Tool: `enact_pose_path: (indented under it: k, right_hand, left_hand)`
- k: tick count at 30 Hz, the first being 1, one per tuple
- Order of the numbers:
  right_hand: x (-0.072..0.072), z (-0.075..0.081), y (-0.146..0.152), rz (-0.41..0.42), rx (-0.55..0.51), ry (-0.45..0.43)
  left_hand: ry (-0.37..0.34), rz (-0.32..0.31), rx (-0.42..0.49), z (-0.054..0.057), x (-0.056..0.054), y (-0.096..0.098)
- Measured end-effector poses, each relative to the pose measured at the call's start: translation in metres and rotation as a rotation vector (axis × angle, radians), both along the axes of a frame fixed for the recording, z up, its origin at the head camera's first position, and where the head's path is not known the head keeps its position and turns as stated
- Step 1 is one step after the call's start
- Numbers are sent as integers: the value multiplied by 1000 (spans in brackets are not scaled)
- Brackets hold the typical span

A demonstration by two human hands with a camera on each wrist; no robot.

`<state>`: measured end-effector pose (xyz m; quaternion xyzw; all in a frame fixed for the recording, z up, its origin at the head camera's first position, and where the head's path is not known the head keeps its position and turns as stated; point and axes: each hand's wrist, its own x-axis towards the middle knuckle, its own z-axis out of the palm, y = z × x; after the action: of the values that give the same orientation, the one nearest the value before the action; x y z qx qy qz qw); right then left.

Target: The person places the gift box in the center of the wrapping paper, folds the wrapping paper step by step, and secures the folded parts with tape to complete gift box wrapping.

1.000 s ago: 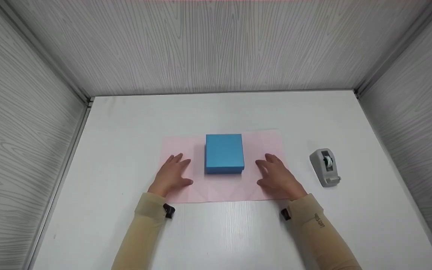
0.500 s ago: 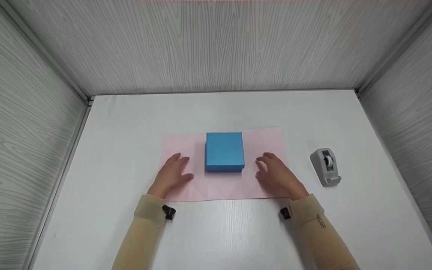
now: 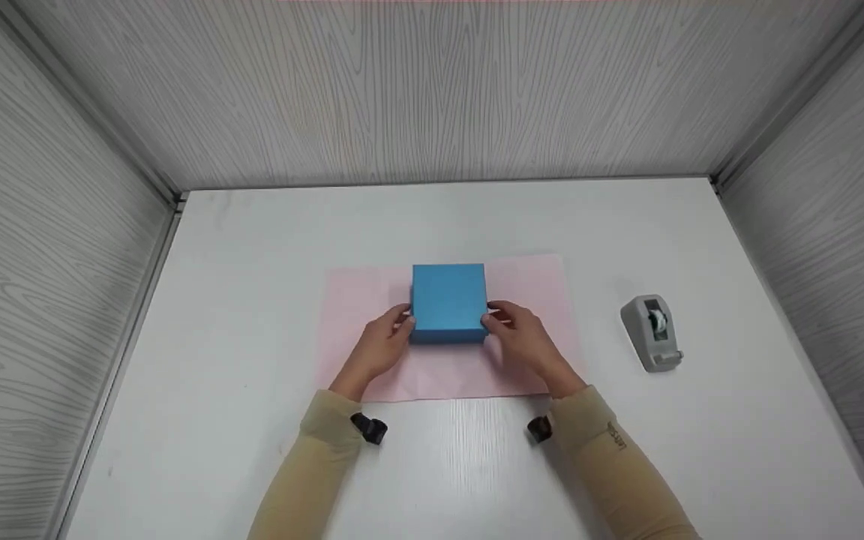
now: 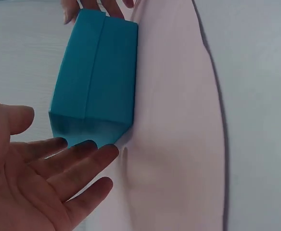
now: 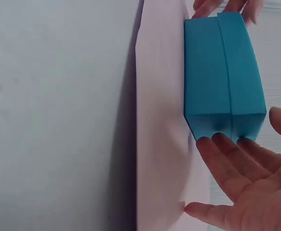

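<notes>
A blue lidded box point(image 3: 448, 300) sits on a pink sheet of paper point(image 3: 432, 379); the lid's edge shows as a line along its side in both wrist views. My left hand point(image 3: 381, 346) is at the box's left side, fingertips point(image 4: 109, 150) right at that face and thumb apart from it. On the opposite side my right hand point(image 3: 526, 341) has its fingertips point(image 5: 218, 139) against the box's right face, its little finger lower by the paper. The fingers of both hands are extended rather than curled round the box.
A grey tape dispenser point(image 3: 651, 334) with a roll of tape stands to the right on the white table point(image 3: 237, 300). Wood-grain panels point(image 3: 432, 97) enclose the table at the back and both sides.
Both hands have moved inward from either side over the paper to the box's left and right faces. The box, paper and tape dispenser have stayed in place.
</notes>
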<state>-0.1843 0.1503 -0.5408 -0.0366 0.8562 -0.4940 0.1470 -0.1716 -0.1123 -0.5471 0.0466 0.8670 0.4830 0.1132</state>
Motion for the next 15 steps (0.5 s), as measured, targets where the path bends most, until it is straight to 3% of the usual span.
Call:
enact_pose_path:
  k: [8, 15]
  right_hand:
    - [-1, -4, -2, -35, -40, -21]
    - [0, -8, 3, -36, -51, -27]
  left_hand:
    - [1, 56, 58, -7, -1, 4]
    - [-7, 54, 77, -7, 2, 3]
